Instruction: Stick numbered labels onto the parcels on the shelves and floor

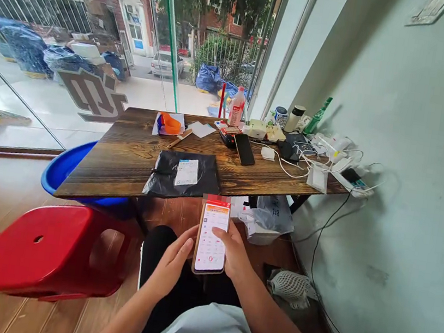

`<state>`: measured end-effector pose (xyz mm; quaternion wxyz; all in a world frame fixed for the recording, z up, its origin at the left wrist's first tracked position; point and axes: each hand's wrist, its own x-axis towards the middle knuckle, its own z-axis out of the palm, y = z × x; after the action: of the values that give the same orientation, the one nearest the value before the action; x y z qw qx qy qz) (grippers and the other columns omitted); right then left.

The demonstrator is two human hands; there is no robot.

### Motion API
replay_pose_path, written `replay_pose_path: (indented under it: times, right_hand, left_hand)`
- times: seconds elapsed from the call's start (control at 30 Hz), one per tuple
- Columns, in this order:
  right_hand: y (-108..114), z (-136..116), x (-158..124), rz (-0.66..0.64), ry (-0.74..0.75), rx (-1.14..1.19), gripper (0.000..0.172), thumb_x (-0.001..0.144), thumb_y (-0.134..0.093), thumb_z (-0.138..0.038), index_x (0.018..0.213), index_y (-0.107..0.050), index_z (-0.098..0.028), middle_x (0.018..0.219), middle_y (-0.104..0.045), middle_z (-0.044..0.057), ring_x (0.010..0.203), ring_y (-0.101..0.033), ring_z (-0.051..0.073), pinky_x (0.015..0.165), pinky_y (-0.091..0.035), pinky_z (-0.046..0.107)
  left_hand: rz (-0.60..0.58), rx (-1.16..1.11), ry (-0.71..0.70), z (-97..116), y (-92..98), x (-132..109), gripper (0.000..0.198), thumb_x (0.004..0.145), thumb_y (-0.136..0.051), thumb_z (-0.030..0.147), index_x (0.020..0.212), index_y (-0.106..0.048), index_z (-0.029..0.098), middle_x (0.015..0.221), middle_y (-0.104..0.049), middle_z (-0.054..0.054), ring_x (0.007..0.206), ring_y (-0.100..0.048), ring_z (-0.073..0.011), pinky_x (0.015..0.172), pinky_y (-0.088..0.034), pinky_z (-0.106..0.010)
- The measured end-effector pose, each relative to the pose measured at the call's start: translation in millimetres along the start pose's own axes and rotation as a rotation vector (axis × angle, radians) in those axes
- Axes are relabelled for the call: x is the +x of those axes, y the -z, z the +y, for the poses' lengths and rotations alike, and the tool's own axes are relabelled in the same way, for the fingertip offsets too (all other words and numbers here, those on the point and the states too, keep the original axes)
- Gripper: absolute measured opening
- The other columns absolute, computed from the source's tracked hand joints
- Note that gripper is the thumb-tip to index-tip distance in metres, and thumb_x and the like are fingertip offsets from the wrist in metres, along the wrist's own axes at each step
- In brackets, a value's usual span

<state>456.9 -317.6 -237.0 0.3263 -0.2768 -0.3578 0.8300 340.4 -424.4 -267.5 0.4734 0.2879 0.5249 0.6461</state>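
A lit smartphone (210,250) is held upright above my lap, its screen showing a red header and rows of small icons. My left hand (175,253) grips its left edge, the thumb alongside and the other fingers partly hidden behind. Around the right edge wraps my right hand (237,250), with its thumb over the upper part of the screen. Just beyond the phone, a black plastic mailing bag (165,175) with a white label (187,172) lies flat at the near edge of the wooden table (125,147).
A dark phone (245,149), a wooden-handled tool (179,139) and an orange tape roll (170,124) lie on the table. Bottles (237,107) and tangled white cables (309,159) fill its right end. A red stool (32,250) and blue tub (68,161) stand left.
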Motion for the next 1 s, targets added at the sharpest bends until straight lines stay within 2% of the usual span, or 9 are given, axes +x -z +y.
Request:
replay_pose_path:
  times: [0.1, 0.2, 0.3, 0.4, 0.53, 0.63, 0.7, 0.83, 1.0]
  right_hand:
    - [-15, 20, -12, 0.008, -0.006, -0.038, 0.055, 0.06, -0.085, -0.035, 0.107, -0.059, -0.019, 0.094, -0.073, 0.003, 0.08, -0.068, 0.02, 0.076, -0.053, 0.032]
    - [-25, 37, -22, -0.027, -0.012, -0.046, 0.051, 0.067, -0.079, -0.039, 0.109, -0.057, -0.02, 0.1, -0.073, 0.005, 0.087, -0.069, 0.022, 0.081, -0.053, 0.034]
    - [-28, 49, -25, -0.059, 0.027, -0.148, 0.046, 0.074, -0.072, -0.038, 0.113, -0.054, -0.021, 0.108, -0.071, 0.005, 0.098, -0.068, 0.022, 0.089, -0.051, 0.035]
    - [-28, 56, -21, -0.092, 0.07, -0.348, 0.046, 0.073, -0.071, -0.032, 0.114, -0.053, -0.021, 0.107, -0.069, 0.004, 0.1, -0.066, 0.021, 0.088, -0.051, 0.034]
    - [-33, 60, 0, -0.123, 0.063, -0.5, 0.051, 0.071, -0.074, -0.029, 0.117, -0.053, -0.022, 0.102, -0.069, 0.003, 0.094, -0.066, 0.02, 0.081, -0.051, 0.031]
    - [-43, 63, 21, -0.097, 0.059, -0.452, 0.043, 0.083, -0.067, -0.041, 0.119, -0.055, -0.022, 0.108, -0.069, 0.005, 0.096, -0.066, 0.02, 0.082, -0.05, 0.031]
    - [-50, 66, 35, -0.093, 0.052, -0.393, 0.041, 0.087, -0.063, -0.045, 0.12, -0.057, -0.022, 0.112, -0.069, 0.006, 0.099, -0.066, 0.021, 0.085, -0.05, 0.033]
    - [-66, 71, 59, -0.107, 0.025, -0.348, 0.038, 0.082, -0.062, -0.033, 0.118, -0.058, -0.023, 0.118, -0.069, 0.006, 0.1, -0.066, 0.021, 0.089, -0.05, 0.034]
    - [-84, 78, 79, -0.073, 0.007, -0.441, 0.043, 0.073, -0.062, -0.026, 0.116, -0.058, -0.023, 0.111, -0.069, 0.005, 0.098, -0.066, 0.023, 0.082, -0.051, 0.034]
  left_hand:
    - [-0.039, -0.286, 0.183, -4, -1.9, -26, 0.076, 0.081, -0.062, 0.066, 0.144, -0.051, 0.025, 0.139, -0.059, -0.012, 0.12, -0.06, -0.0326, 0.097, -0.052, -0.044]
    - [-0.072, -0.418, 0.307, 4, 4.0, -42, 0.08, 0.079, -0.059, 0.072, 0.148, -0.043, 0.036, 0.144, -0.054, -0.009, 0.12, -0.059, -0.0337, 0.091, -0.054, -0.048]
    - [-0.081, -0.473, 0.357, 17, 11.2, -54, 0.075, 0.082, -0.053, 0.073, 0.149, -0.037, 0.043, 0.145, -0.053, -0.007, 0.115, -0.062, -0.0332, 0.086, -0.055, -0.048]
    - [-0.101, -0.502, 0.379, 26, 19.8, -56, 0.075, 0.083, -0.053, 0.071, 0.15, -0.037, 0.042, 0.141, -0.057, -0.008, 0.11, -0.065, -0.0323, 0.083, -0.056, -0.046]
    - [-0.117, -0.515, 0.382, 29, 36.3, -47, 0.082, 0.08, -0.057, 0.073, 0.152, -0.033, 0.041, 0.143, -0.055, -0.01, 0.11, -0.065, -0.0359, 0.078, -0.057, -0.049]
    - [-0.066, -0.487, 0.345, 27, 49.7, -34, 0.094, 0.075, -0.061, 0.074, 0.155, -0.026, 0.04, 0.151, -0.046, -0.013, 0.116, -0.061, -0.0413, 0.071, -0.059, -0.052]
    - [-0.013, -0.442, 0.294, 25, 57.4, -23, 0.095, 0.073, -0.065, 0.073, 0.155, -0.029, 0.039, 0.154, -0.042, -0.013, 0.116, -0.06, -0.0432, 0.064, -0.06, -0.049]
    - [0.083, -0.398, 0.233, 26, 72.3, -2, 0.089, 0.07, -0.07, 0.07, 0.148, -0.041, 0.036, 0.152, -0.044, -0.012, 0.105, -0.066, -0.0393, 0.058, -0.061, -0.042]
    - [0.086, -0.385, 0.254, 28, 95.3, 12, 0.09, 0.072, -0.062, 0.077, 0.15, -0.036, 0.039, 0.154, -0.043, -0.009, 0.098, -0.068, -0.0353, 0.058, -0.061, -0.043]
